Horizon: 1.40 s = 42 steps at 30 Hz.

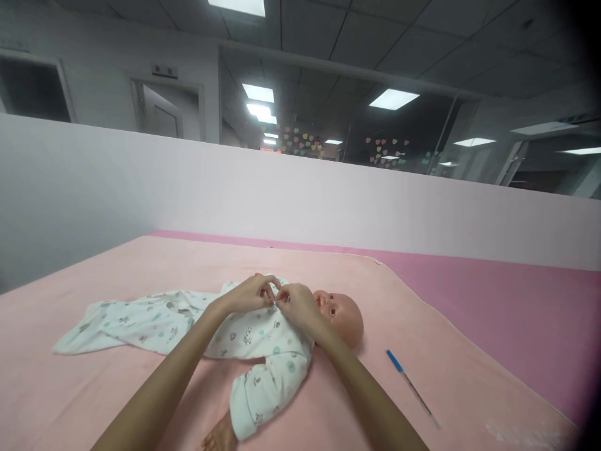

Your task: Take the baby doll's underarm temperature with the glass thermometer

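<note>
A baby doll (350, 322) lies on its back with its head to the right. It wears a white baby shirt (253, 332) printed with small green and grey figures. My left hand (251, 293) pinches the front of the shirt near the chest, thumb and forefinger together. Right beside it, my right hand (295, 304) pinches the same cloth just below the doll's chin. The fingertips of both hands nearly meet, and what fastening lies between them is too small to make out. One doll hand (220, 435) sticks out of the near sleeve.
White printed pants (136, 322) cover the doll's legs to the left. A thin pen-like stick (413, 388) with a blue end lies right of the head. Underneath is a pink blanket (469, 369) on a darker pink mat (526, 307). A low white wall (300, 200) stands behind.
</note>
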Tool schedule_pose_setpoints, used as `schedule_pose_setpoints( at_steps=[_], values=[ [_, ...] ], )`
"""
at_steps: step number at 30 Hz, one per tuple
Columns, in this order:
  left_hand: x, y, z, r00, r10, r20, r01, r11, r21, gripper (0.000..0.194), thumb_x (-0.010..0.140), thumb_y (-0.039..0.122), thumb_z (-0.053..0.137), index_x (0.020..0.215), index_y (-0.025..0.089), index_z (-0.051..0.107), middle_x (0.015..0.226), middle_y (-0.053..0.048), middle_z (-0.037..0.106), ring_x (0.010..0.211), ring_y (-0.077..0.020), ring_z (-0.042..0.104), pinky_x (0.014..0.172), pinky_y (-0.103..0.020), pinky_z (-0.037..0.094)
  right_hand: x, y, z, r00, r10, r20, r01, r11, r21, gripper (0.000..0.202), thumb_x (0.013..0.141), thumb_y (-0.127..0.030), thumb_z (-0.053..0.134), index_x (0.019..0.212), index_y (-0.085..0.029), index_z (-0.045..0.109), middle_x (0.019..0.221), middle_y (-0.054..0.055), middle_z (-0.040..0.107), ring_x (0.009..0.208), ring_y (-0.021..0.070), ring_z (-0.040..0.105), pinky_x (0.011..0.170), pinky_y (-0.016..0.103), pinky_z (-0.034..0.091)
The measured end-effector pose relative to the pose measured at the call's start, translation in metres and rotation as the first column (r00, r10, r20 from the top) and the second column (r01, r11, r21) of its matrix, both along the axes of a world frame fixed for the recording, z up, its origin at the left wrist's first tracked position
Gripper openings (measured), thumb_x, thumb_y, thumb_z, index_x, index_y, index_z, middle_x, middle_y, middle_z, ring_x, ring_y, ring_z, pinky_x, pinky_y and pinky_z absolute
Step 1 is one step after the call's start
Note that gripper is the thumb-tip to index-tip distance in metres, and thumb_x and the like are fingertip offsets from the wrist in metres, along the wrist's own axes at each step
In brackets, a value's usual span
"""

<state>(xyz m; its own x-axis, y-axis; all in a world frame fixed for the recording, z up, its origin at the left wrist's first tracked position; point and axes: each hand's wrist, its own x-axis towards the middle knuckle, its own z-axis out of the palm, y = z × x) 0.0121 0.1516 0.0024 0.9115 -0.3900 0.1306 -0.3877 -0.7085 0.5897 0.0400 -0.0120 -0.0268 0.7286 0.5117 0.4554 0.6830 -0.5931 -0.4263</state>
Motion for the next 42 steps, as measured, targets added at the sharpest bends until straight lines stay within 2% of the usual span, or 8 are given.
schedule_pose_setpoints(
  at_steps=[3,9,14,21,27,32,36,42],
  values=[
    [0.005,-0.001,-0.006,0.999,0.025,-0.023,-0.026,0.998,-0.051,0.029,0.070,0.020,0.047,0.098,0.022,0.054,0.077,0.001,0.064,0.070,-0.0147,0.055,0.062,-0.024,0.040,-0.005,0.001,0.004,0.997,-0.077,0.028,0.079,0.996,-0.045,0.018,0.071,-0.011,0.049,0.068,-0.020,0.064,0.070,0.001,0.065,0.065,0.0121,0.055,0.064,0.023,0.031],
    [0.009,0.006,-0.008,0.997,-0.015,-0.080,0.009,0.998,-0.068,0.027,0.072,0.026,0.047,0.097,0.020,0.054,0.081,-0.001,0.062,0.077,-0.0163,0.056,0.066,-0.025,0.042,-0.020,0.000,0.010,1.000,0.009,-0.017,-0.011,0.995,-0.102,0.018,0.072,-0.013,0.051,0.082,-0.022,0.062,0.073,-0.001,0.065,0.069,0.0125,0.055,0.064,0.023,0.029],
    [0.005,0.008,-0.002,0.995,-0.061,-0.078,0.057,0.997,-0.048,0.028,0.072,0.027,0.046,0.098,0.019,0.054,0.083,-0.002,0.061,0.078,-0.0162,0.056,0.067,-0.025,0.042,-0.024,0.006,0.008,0.999,-0.041,0.018,0.042,0.998,-0.048,0.016,0.072,-0.016,0.053,0.086,-0.021,0.058,0.072,0.000,0.061,0.063,0.0120,0.051,0.058,0.023,0.027],
    [0.009,0.008,-0.006,0.997,0.020,-0.069,-0.021,1.000,-0.007,0.030,0.068,0.027,0.047,0.095,0.018,0.054,0.080,-0.001,0.062,0.073,-0.0160,0.056,0.064,-0.024,0.041,-0.021,0.012,-0.004,0.995,-0.071,-0.073,0.074,0.997,0.038,0.023,0.067,-0.013,0.051,0.088,-0.020,0.054,0.071,-0.002,0.056,0.061,0.0112,0.048,0.052,0.022,0.023],
    [0.010,0.014,-0.008,0.993,0.099,-0.070,-0.096,0.994,0.044,0.033,0.068,0.030,0.046,0.097,0.018,0.057,0.083,-0.002,0.064,0.070,-0.0160,0.057,0.059,-0.023,0.041,-0.021,0.016,-0.013,0.996,-0.088,-0.016,0.089,0.993,0.080,0.024,0.067,-0.014,0.049,0.090,-0.020,0.054,0.076,-0.001,0.055,0.066,0.0122,0.046,0.056,0.022,0.026],
    [0.002,0.033,0.008,0.977,0.208,0.044,-0.212,0.968,0.132,0.030,0.066,0.029,0.047,0.088,0.016,0.062,0.083,-0.004,0.065,0.073,-0.0166,0.058,0.061,-0.023,0.042,-0.032,0.023,-0.006,0.977,-0.174,0.123,0.171,0.985,0.035,0.021,0.072,-0.016,0.050,0.092,-0.018,0.056,0.088,0.003,0.059,0.081,0.0154,0.048,0.069,0.026,0.031],
    [-0.005,0.046,0.016,0.992,0.124,-0.027,-0.116,0.972,0.203,0.021,0.060,0.030,0.056,0.074,0.018,0.066,0.077,-0.001,0.065,0.071,-0.0157,0.058,0.057,-0.021,0.041,-0.039,0.043,-0.001,0.968,-0.146,0.206,0.165,0.983,-0.078,0.011,0.076,-0.019,0.050,0.079,-0.019,0.060,0.086,0.004,0.062,0.085,0.0171,0.050,0.077,0.030,0.029],
    [0.005,0.051,-0.001,0.990,0.141,-0.009,-0.134,0.956,0.260,0.024,0.055,0.020,0.057,0.076,0.021,0.068,0.076,0.000,0.067,0.070,-0.0153,0.059,0.056,-0.020,0.041,-0.039,0.063,-0.015,0.941,-0.158,0.300,0.204,0.970,-0.129,0.016,0.078,-0.017,0.047,0.072,-0.018,0.062,0.081,0.008,0.061,0.084,0.0206,0.049,0.075,0.034,0.027]
  ],
)
